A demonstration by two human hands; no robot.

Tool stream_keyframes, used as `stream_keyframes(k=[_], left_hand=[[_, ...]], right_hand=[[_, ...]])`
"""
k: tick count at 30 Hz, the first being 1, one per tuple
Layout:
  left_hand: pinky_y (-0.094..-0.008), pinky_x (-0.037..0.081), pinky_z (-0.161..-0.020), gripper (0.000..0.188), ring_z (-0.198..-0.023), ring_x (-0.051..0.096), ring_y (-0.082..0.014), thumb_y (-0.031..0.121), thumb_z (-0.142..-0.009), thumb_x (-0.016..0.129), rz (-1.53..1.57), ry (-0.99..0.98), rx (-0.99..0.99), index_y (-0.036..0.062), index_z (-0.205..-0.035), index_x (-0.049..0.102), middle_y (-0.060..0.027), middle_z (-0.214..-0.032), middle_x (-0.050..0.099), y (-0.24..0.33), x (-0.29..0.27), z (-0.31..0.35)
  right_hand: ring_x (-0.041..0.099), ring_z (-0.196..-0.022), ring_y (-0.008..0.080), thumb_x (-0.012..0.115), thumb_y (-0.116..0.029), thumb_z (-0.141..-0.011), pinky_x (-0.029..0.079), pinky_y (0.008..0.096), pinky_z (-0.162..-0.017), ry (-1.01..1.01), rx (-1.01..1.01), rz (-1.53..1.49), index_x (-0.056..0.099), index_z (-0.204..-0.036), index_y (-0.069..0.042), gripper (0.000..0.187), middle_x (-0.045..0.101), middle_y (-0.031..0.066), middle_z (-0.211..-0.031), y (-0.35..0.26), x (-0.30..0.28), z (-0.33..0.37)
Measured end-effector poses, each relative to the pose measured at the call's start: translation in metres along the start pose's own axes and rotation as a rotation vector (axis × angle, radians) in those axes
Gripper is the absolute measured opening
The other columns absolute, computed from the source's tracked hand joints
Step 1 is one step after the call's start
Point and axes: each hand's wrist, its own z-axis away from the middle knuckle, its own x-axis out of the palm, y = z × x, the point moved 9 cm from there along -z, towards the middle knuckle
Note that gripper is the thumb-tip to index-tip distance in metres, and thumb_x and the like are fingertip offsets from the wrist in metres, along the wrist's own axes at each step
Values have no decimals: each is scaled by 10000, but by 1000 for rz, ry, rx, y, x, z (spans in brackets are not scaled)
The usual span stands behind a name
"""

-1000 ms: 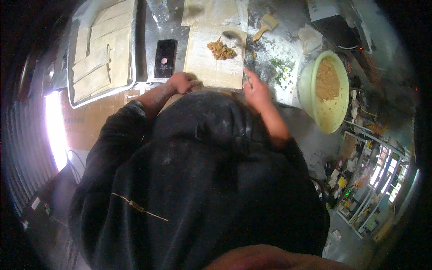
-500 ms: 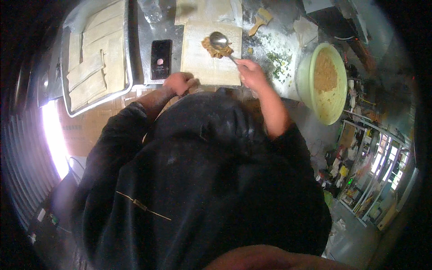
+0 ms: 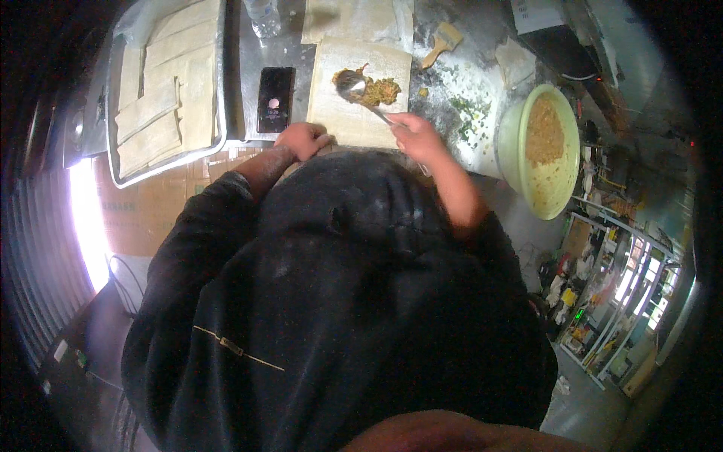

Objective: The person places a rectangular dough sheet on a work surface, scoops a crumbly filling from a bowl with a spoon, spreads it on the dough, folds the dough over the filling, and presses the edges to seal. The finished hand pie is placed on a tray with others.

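Pale square dough sheet point(image 3: 354, 113) lies on the floured metal table point(image 3: 482, 143), brown filling point(image 3: 373, 89) spread near its far edge. Right hand point(image 3: 416, 137) grips a metal spoon point(image 3: 352, 87); left hand point(image 3: 301, 139), clenched, pins the near edge.

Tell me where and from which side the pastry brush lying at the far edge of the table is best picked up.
Grip the pastry brush by its pale wooden handle, the narrow end pointing down-left toward the dough sheet. Probably come from that near side: the wider bristle head points away and the brush lies flat on the floured table, apart from other things.
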Motion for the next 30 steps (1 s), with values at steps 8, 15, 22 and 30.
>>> stream_keyframes(k=[8,15,22,30], left_hand=[[-454,521,-871,440,-986,671,-384,509,-930,548,-37,28,-28,124,-1057,719,-190,-1006,718,11,-8,6],[-446,524,-887,434,-1003,674,-375,509,-925,559,16,18,-95,146,-1093,726,-183,-1041,720,8,-9,10],[-458,513,-880,459,-1004,662,-389,533,-935,523,-46,0,-61,142,-1065,726,-186,-1022,715,10,-7,6],[-454,516,-885,459,-1018,662,-386,517,-943,502,-29,22,-75,135,-1065,726,-191,-1038,714,9,-7,9]], right_hand=[[710,-895,258,643,-254,-950,535,362,-800,82,-205,352,679,-1231,-86,330,728,210,-987,-55,9,-27],[651,-696,204,637,-223,-959,514,334,-659,108,-210,326,654,-1303,-124,358,703,129,-833,-17,-40,28],[628,-749,197,637,-196,-957,511,338,-694,-52,-208,253,657,-1304,-96,362,679,90,-869,-19,6,18],[709,-926,278,638,-192,-939,552,406,-847,17,114,116,657,-1273,-43,367,746,156,-1047,1,-35,23]])
